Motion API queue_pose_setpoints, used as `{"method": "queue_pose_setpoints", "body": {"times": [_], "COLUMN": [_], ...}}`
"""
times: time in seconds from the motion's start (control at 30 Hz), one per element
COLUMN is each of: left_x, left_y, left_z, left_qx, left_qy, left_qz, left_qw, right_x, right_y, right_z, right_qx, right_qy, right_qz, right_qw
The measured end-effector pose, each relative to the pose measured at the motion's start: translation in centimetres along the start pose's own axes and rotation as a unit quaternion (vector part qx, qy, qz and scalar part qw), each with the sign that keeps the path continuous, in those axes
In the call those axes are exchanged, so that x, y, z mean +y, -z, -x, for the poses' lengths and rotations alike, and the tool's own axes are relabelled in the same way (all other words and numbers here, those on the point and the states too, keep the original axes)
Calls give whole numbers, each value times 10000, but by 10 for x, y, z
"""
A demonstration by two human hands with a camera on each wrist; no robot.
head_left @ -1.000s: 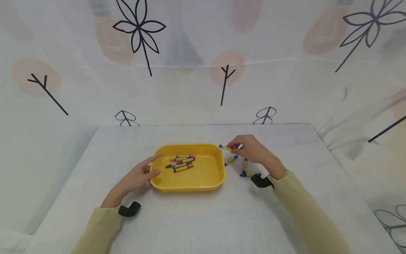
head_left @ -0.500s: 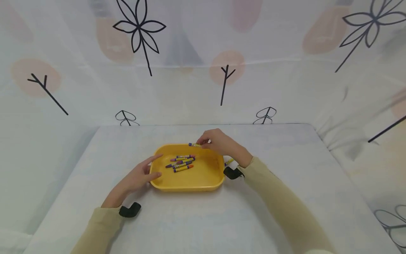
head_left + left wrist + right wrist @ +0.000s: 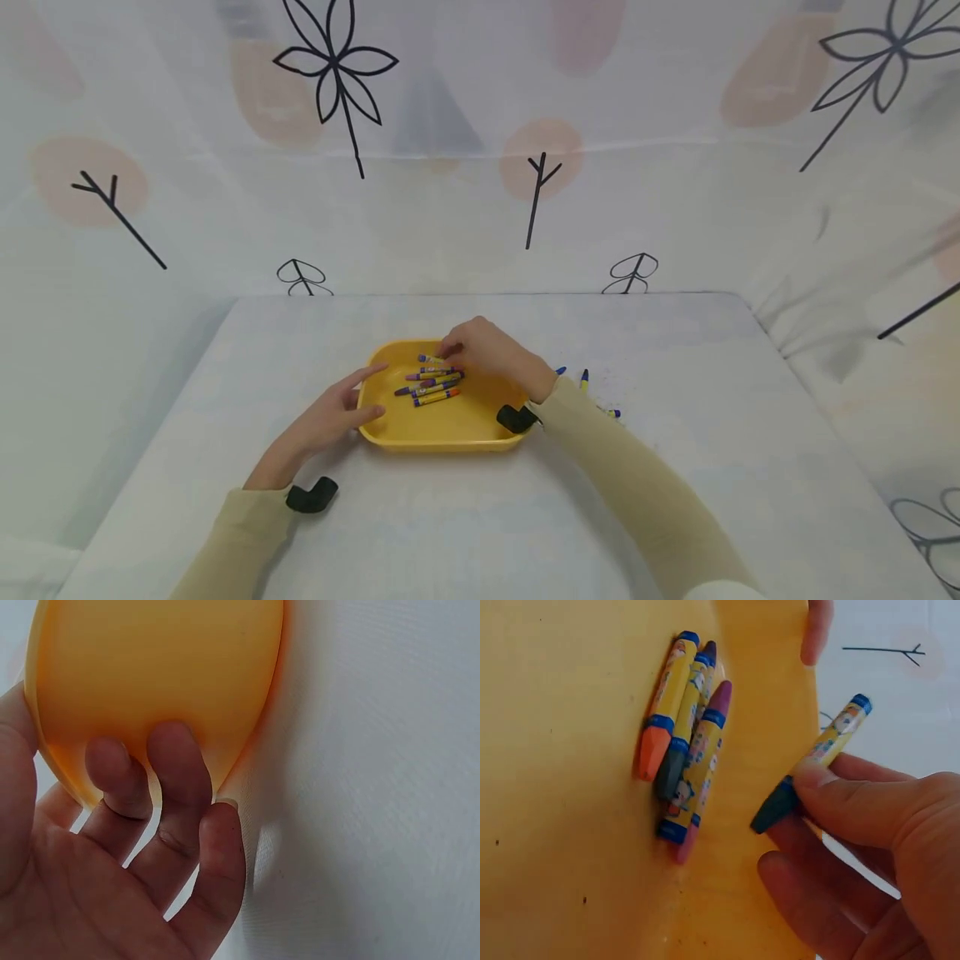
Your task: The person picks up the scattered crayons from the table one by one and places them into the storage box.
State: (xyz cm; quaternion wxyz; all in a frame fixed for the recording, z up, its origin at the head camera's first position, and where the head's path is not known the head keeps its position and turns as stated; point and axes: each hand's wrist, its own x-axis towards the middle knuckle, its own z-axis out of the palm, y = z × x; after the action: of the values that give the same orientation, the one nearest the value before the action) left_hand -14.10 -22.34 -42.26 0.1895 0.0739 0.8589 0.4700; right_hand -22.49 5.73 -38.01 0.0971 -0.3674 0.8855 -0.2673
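My left hand (image 3: 322,421) holds the left end of a yellow plastic tray (image 3: 442,446), its thumb and a finger over the rim. In the left wrist view its other fingers (image 3: 180,765) curl against the tray's outer wall. Above the tray's far part, my right hand (image 3: 487,350) pinches a dark green crayon (image 3: 836,739) in a yellow wrapper with blue bands. The crayon is tilted between thumb and fingers, clear of the tray floor. Below it several crayons lie in a loose pile, among them an orange crayon (image 3: 669,697) and a purple-tipped crayon (image 3: 709,742).
Right of the tray, several more crayons lie on the white tabletop, including a dark-tipped crayon (image 3: 584,381); my right forearm partly covers them. A patterned white cloth (image 3: 450,208) hangs behind the table (image 3: 420,533).
My right hand has carried the crayon leftward from beside the tray, over the far rim, to above the pile. My left hand stays on the tray.
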Motion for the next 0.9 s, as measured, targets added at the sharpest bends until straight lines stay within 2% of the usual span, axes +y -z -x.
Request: {"method": "queue_pose_setpoints", "body": {"times": [0.2, 0.37, 0.47, 0.57, 0.7, 0.9], "left_x": [0, -2, -3, -3, -2, -2], "left_y": [1, 0, -1, -2, -2, -2], "left_z": [0, -1, -1, -2, -2, -2], "left_qx": [14, 16, 37, 41, 24, 34], "left_qy": [9, 84, 170, 166, 116, 142], "left_qz": [40, 67, 59, 58, 36, -4], "left_qw": [10000, 9999, 9998, 9998, 9999, 9999], "right_x": [-3, 0, 2, 6, 9, 8], "right_y": [-7, -17, -20, -21, -17, 1], "right_z": [-5, -6, -6, -6, -5, 1], "right_qx": [-384, -241, -141, -40, 29, 45], "right_qy": [-165, -201, -189, -229, -281, -330], "right_qz": [669, 1268, 1371, 1085, 317, -553], "right_qw": [9969, 9914, 9903, 9938, 9991, 9979]}}
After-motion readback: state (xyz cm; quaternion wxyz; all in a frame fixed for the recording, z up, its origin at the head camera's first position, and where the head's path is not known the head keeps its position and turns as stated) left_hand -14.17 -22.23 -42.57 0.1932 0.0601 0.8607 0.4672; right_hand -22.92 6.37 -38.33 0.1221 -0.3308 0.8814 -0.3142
